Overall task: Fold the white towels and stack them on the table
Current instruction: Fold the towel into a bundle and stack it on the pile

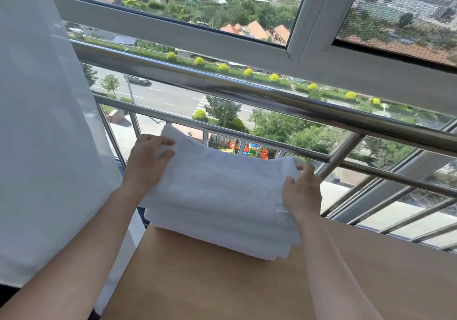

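Head view: left hand and right hand grip opposite ends of a folded white towel between them, atop the towel stack on the worktop.

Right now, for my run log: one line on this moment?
both hands gripping top folded towel | over towel stack | wooden table

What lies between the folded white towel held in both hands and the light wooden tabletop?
In the head view, a stack of folded white towels lies between the top folded white towel and the light wooden tabletop.
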Demonstrator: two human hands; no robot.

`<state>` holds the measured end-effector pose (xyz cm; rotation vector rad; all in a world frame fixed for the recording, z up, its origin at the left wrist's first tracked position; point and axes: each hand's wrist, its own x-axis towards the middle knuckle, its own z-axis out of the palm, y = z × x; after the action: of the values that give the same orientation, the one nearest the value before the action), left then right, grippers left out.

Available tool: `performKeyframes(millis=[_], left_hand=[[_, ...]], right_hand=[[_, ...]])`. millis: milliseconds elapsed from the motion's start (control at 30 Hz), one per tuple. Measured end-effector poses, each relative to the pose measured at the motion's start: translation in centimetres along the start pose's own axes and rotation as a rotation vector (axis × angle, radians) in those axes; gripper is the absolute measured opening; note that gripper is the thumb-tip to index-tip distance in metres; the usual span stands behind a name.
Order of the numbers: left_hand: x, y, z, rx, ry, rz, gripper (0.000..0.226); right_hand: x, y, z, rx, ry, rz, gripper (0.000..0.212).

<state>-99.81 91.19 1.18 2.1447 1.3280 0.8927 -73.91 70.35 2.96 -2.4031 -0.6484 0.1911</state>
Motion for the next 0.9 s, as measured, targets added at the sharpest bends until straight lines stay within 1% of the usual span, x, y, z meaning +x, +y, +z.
performKeyframes(millis=[33,100,167,233,300,367,400,433,467,533,567,600,633,700,800,900], left_hand=[[0.0,0.1,0.0,-0.005,0.011,0.001,0.023],[-0.2,-0.2,0.2,0.003,-0.012,-0.050,0.024],[-0.4,-0.6,0.3,0.017,-0.059,-0.118,0.024],[-0.4,-0.4,0.2,0.056,-0.073,-0.128,0.025],[-0.3,0.4,0.4,0.178,-0.041,-0.046,0.026],[-0.6,1.9,0.9,0.245,-0.019,0.072,0.026],[-1.0,2.8,1.5,0.237,-0.046,0.141,0.026],[-1.5,3.8,2.2,0.218,-0.108,0.208,0.028],[-2.1,4.8,3.2,0.199,-0.196,0.265,0.032],[-3.1,6.5,5.5,0.234,-0.391,0.327,0.045],[-3.5,7.0,6.5,0.305,-0.465,0.338,0.051],[-3.7,7.2,7.3,0.380,-0.511,0.345,0.055],[-3.7,7.1,7.7,0.432,-0.530,0.347,0.057],[-3.1,6.1,7.2,0.495,-0.537,0.332,0.061],[-1.4,3.7,5.4,0.576,-0.531,0.250,0.068],[-0.6,2.1,4.2,0.585,-0.536,0.179,0.070]], right_hand=[[0.0,0.0,0.0,0.011,0.023,-0.031,0.036],[-0.2,0.3,0.0,0.026,0.046,-0.051,0.035],[-0.4,1.0,0.3,0.047,0.012,-0.044,0.035],[-0.4,1.5,0.4,0.055,-0.004,-0.055,0.034],[-0.1,1.6,0.3,-0.021,0.068,-0.113,0.036],[0.0,1.4,0.2,-0.208,0.118,-0.133,0.040],[-0.1,1.1,0.2,-0.291,0.125,-0.128,0.042],[-0.3,0.7,0.4,-0.355,0.127,-0.146,0.044],[-0.7,0.2,0.9,-0.397,0.123,-0.209,0.043],[-1.7,-1.3,2.3,-0.402,0.044,-0.393,0.042],[-2.0,-2.1,3.1,-0.364,-0.048,-0.441,0.044],[-2.2,-2.7,3.8,-0.337,-0.160,-0.444,0.047],[-2.4,-2.8,4.5,-0.346,-0.255,-0.420,0.050],[-2.2,-2.2,5.1,-0.422,-0.347,-0.350,0.057],[-1.6,-1.0,4.6,-0.429,-0.375,-0.257,0.062],[-1.4,-0.4,4.4,-0.443,-0.356,-0.203,0.062]])
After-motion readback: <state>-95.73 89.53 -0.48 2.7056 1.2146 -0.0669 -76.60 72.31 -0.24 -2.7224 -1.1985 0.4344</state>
